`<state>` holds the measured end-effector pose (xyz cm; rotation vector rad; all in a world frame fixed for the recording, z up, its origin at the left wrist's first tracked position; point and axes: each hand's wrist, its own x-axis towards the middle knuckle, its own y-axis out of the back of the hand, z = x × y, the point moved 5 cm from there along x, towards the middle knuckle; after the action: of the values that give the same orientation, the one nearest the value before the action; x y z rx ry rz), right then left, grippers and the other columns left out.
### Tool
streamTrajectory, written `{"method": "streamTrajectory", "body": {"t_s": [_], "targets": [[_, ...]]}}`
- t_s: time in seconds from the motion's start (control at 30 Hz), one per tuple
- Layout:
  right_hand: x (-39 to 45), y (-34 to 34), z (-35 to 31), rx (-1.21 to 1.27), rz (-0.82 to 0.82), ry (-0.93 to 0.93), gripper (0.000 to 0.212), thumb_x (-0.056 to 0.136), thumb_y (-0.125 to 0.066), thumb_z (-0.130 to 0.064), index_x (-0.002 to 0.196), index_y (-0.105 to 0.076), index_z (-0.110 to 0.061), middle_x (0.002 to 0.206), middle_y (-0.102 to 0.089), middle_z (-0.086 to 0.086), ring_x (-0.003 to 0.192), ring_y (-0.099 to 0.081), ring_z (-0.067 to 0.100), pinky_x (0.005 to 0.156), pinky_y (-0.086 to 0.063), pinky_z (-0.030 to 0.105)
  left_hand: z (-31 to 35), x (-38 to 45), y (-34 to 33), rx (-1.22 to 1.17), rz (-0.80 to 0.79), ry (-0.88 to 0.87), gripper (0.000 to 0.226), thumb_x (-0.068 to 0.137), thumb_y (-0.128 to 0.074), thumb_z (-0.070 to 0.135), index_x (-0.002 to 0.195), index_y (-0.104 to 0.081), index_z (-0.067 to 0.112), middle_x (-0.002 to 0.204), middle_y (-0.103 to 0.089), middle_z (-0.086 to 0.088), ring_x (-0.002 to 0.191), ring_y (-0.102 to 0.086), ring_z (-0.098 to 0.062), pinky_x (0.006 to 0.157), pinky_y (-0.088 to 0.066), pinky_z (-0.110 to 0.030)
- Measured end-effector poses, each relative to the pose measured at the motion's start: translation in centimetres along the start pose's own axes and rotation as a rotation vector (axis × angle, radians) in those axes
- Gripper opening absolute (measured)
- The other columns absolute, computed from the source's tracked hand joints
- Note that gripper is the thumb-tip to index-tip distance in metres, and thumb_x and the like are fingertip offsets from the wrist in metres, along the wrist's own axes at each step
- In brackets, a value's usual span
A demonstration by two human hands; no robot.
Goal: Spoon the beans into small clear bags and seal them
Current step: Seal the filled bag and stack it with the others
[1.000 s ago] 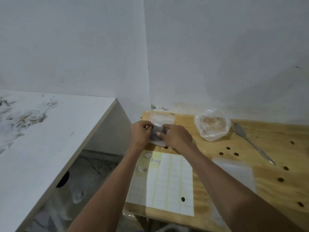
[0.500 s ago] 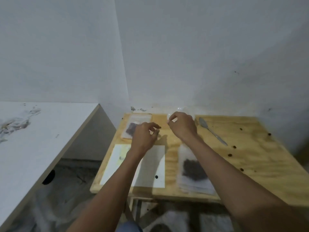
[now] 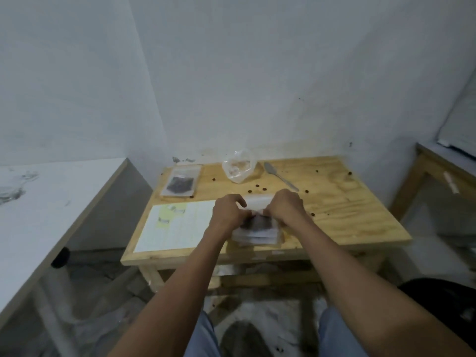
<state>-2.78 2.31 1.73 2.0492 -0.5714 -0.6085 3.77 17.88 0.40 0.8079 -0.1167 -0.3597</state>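
On the wooden table [image 3: 347, 217] my left hand [image 3: 228, 213] and my right hand [image 3: 286, 208] both pinch the top of a small clear bag [image 3: 257, 202] holding dark beans. That bag lies on a stack of small clear bags [image 3: 257, 235] near the front edge. A filled small bag [image 3: 180, 182] rests at the back left. A crumpled larger clear bag [image 3: 238, 167] stands at the back middle, with a metal spoon [image 3: 279, 176] lying to its right. Loose beans [image 3: 260, 188] are scattered over the tabletop.
A white label sheet [image 3: 177, 225] lies on the table's left half. A white counter [image 3: 38, 210] stands to the left, another wooden table [image 3: 443, 171] at the right. Walls close the back. My knees [image 3: 334, 333] are below the table edge.
Both hands left the back-left filled bag, came across and down to the bag stack at the front, and now pinch the top bag. The camera view swung right and pulled back.
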Motion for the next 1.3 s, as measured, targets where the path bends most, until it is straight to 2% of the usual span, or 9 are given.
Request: {"method": "streamTrajectory", "body": {"t_s": [0.2,0.33,0.4,0.5,0.6,0.73,0.93,1.1,1.3], "targets": [[-0.6,0.1,-0.8,0.09,0.122,0.01,0.027,0.079,-0.086,-0.024,0.085,-0.063,-0.011,0.093,-0.067,0.005,0.08,-0.058,0.022,0.061,-0.046,0.029,-0.2,-0.4,-0.2,-0.108,0.082,0.068,0.028,0.078,-0.088,0.031,0.094,-0.07,0.017,0.091,-0.073,-0.009,0.076,-0.071,-0.021,0.059,-0.051,-0.025],[0.2,0.4,-0.8,0.368,0.111,0.023,0.012,0.079,-0.085,-0.01,0.084,-0.075,-0.011,0.094,-0.072,0.002,0.094,-0.067,0.023,0.082,-0.059,0.034,-0.3,-0.1,0.1,-0.184,0.127,0.091,0.019,0.08,-0.085,0.027,0.088,-0.071,0.017,0.083,-0.073,-0.005,0.068,-0.07,-0.016,0.06,-0.056,-0.026],[0.3,0.9,-1.0,0.503,0.112,0.029,0.017,0.08,-0.08,-0.001,0.079,-0.073,-0.016,0.088,-0.064,-0.003,0.099,-0.066,0.024,0.088,-0.059,0.039,-0.1,0.1,0.6,-0.196,0.151,0.074,0.012,0.083,-0.081,0.024,0.09,-0.073,0.017,0.079,-0.073,-0.002,0.06,-0.065,-0.006,0.05,-0.046,-0.016],[0.7,1.6,-2.2,0.631,0.109,0.095,0.022,0.083,-0.072,0.003,0.084,-0.073,-0.019,0.1,-0.065,-0.002,0.094,-0.063,0.018,0.076,-0.056,0.029,0.4,0.5,1.6,-0.287,0.185,0.056,0.008,0.084,-0.079,0.018,0.088,-0.072,0.016,0.072,-0.07,-0.001,0.051,-0.059,-0.004,0.041,-0.034,-0.009],[0.7,2.1,-4.4,0.744,0.065,0.248,0.022,0.08,-0.078,-0.002,0.088,-0.072,-0.022,0.108,-0.068,0.004,0.085,-0.065,0.015,0.062,-0.048,0.022,0.6,0.8,3.2,-0.55,0.177,0.038,0.014,0.082,-0.078,0.005,0.084,-0.07,0.015,0.072,-0.067,-0.006,0.06,-0.06,-0.019,0.054,-0.046,-0.025],[0.3,2.4,-7.7,0.816,0.005,0.414,0.027,0.079,-0.08,-0.004,0.099,-0.073,-0.021,0.088,-0.064,0.002,0.07,-0.057,0.014,0.06,-0.045,0.023,0.8,0.9,7.0,-0.737,0.191,-0.071,0.022,0.083,-0.073,-0.007,0.088,-0.072,0.014,0.079,-0.067,-0.009,0.073,-0.063,-0.021,0.067,-0.051,-0.031],[0.2,1.7,-13.0,0.914,0.031,0.531,0.027,0.08,-0.081,-0.006,0.096,-0.074,-0.027,0.099,-0.068,-0.013,0.103,-0.062,0.012,0.073,-0.047,0.024,-3.5,1.5,13.6,-0.913,0.273,-0.067,0.024,0.093,-0.071,0.009,0.116,-0.062,0.006,0.089,-0.077,-0.015,0.073,-0.07,-0.021,0.06,-0.055,-0.029],[0.8,0.5,-15.3,0.958,-0.008,0.543,0.025,0.083,-0.08,-0.009,0.101,-0.073,-0.025,0.107,-0.067,-0.006,0.113,-0.059,0.017,0.074,-0.047,0.024,-12.0,3.3,16.1,-0.561,0.337,0.205,0.025,0.09,-0.068,0.003,0.113,-0.06,0.007,0.097,-0.075,-0.023,0.067,-0.063,-0.023,0.062,-0.051,-0.033],[2.4,-1.4,-16.2,0.939,-0.032,0.519,0.026,0.082,-0.081,-0.011,0.099,-0.074,-0.029,0.11,-0.068,-0.007,0.117,-0.06,0.019,0.081,-0.05,0.027,-16.0,4.4,15.1,-0.145,0.161,0.131,0.04,0.087,-0.062,-0.009,0.116,-0.067,0.018,0.096,-0.075,-0.006,0.091,-0.072,-0.025,0.064,-0.057,-0.03]]}}
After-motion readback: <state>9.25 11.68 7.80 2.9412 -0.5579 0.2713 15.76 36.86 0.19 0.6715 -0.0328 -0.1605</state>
